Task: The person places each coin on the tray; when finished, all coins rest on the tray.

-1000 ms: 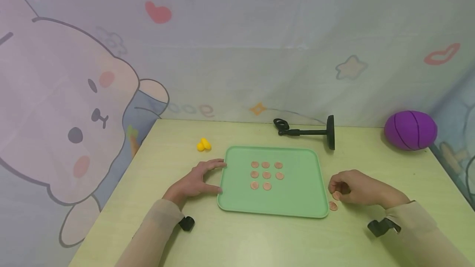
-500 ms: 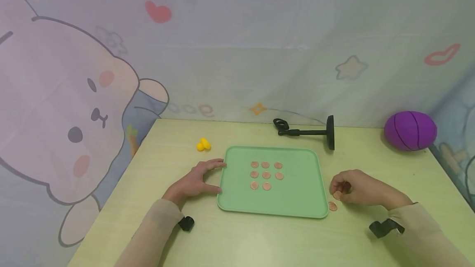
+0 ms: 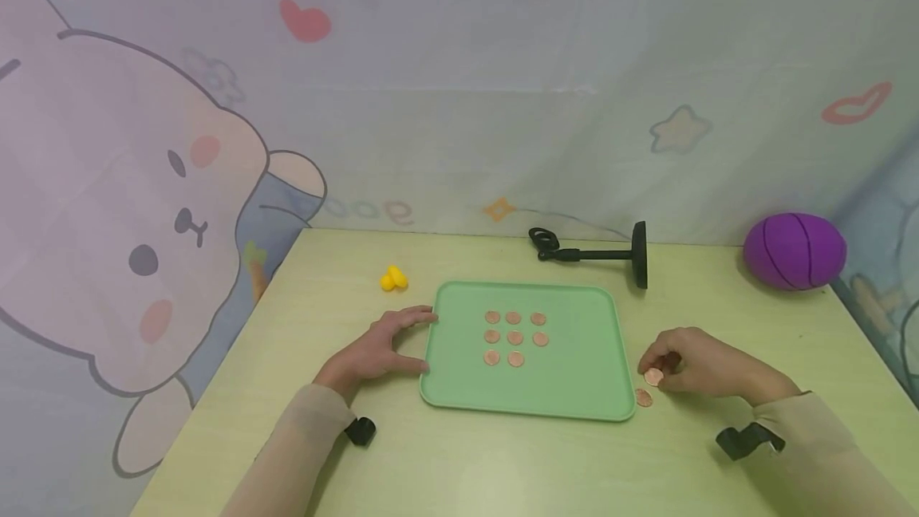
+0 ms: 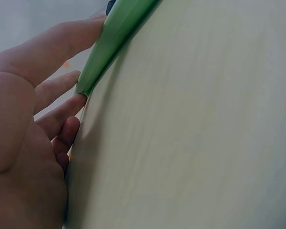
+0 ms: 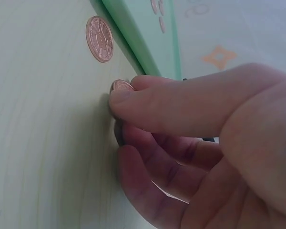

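A green tray point(image 3: 567, 389) lies on the table with several copper coins in rows on it, one of them a coin point(image 3: 514, 337) near the middle. My left hand point(image 3: 369, 353) rests at the tray's left edge, thumb and fingers spread and touching the rim. Off the tray's right side, my right hand point(image 3: 700, 365) pinches a copper coin point(image 5: 121, 87) between thumb and finger, close to the tabletop. Below it in the right wrist view, a dark round edge point(image 5: 118, 132) shows by the fingers; I cannot tell what it is. Another loose coin point(image 3: 644, 397) lies beside the tray's lower right corner.
Behind the tray, a black stand point(image 3: 596, 255) lies on its side. A small yellow object point(image 3: 393, 278) is at the back left. At the far right corner sits a purple ball point(image 3: 794, 251). A printed cloth point(image 3: 459, 86) hangs behind the table.
My right hand has shifted very slightly right, and the pinched coin shows more of its face. The left hand, tray and the coins on it stay where they were.
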A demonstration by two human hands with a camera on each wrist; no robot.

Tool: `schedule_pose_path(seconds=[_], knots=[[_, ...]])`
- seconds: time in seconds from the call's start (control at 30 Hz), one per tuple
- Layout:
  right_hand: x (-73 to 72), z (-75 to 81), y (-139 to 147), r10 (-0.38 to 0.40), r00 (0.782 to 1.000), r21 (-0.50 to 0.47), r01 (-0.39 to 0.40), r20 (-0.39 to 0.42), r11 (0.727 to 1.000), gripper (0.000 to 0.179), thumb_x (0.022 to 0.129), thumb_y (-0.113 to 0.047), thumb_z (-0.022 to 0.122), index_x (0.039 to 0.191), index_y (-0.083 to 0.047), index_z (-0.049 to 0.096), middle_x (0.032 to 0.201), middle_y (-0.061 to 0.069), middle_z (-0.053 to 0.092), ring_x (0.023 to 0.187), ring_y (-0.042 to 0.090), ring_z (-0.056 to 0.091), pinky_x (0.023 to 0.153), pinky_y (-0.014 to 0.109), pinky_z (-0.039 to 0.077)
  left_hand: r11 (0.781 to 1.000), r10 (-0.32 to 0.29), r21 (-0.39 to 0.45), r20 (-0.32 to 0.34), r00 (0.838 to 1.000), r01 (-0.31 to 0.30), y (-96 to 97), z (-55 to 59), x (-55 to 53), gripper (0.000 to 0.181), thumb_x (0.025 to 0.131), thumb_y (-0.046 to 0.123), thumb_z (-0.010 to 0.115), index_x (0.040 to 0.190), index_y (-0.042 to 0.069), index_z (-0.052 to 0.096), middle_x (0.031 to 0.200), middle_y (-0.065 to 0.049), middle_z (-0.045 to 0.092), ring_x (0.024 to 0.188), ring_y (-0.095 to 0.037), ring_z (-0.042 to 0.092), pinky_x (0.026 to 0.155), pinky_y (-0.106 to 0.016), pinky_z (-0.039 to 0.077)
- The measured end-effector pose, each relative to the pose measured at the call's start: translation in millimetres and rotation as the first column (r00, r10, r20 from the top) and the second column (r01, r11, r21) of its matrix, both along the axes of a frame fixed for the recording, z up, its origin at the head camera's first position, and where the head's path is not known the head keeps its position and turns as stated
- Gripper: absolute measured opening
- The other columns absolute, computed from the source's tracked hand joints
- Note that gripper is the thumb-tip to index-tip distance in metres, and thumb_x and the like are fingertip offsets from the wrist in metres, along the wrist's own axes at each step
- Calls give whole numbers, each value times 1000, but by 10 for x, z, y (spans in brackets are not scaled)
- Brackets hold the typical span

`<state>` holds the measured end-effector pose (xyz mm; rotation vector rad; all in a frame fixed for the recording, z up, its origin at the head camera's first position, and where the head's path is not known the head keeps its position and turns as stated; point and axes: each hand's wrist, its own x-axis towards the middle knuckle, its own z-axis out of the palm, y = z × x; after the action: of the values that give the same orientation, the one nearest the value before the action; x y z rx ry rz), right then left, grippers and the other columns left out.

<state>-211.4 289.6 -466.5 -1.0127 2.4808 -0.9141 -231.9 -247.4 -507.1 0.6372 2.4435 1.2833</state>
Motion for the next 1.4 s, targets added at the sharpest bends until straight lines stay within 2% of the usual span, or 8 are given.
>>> schedule_pose_path(seconds=[0.27,0.53,0.8,1.1,1.4], knots=[[-2,-30,31,-23,999,14,22,27,1000,16,89,-7,82,105,-9,80,102,-3,72,89,9,68,77,28,59,1000,3,-3,18,1000,-3,7,21,7,76,84,23,91,151,19,57,169,-3,35,154,-36,21,125,-66,13],[-6,-58,65,-51,999,22,51,4,998,20,87,-5,84,105,-7,79,102,-3,72,86,7,67,76,28,59,1000,-7,-10,6,1000,7,2,7,-7,76,84,23,90,152,19,56,169,-4,35,153,-36,22,125,-66,14],[-10,-53,70,-26,999,0,26,-36,1000,18,86,-3,83,102,-9,77,100,-3,71,85,7,66,75,29,60,1000,-4,-9,6,1000,4,-3,17,-4,76,84,22,90,151,19,56,169,-4,35,154,-36,21,125,-65,13],[-4,-105,91,-22,998,4,22,-61,1000,16,90,-10,84,104,-11,77,101,-4,71,85,5,64,74,28,59,1000,6,-14,29,1000,-5,4,25,12,76,84,24,90,152,21,56,169,-2,35,154,-35,21,125,-66,14],[0,-33,86,-37,995,25,39,-92,999,11,95,-17,80,106,-15,77,103,-6,71,87,4,64,75,29,59,1000,-4,-12,12,1000,5,-12,16,-2,75,84,23,90,151,19,56,169,-3,35,154,-36,20,125,-65,14]])
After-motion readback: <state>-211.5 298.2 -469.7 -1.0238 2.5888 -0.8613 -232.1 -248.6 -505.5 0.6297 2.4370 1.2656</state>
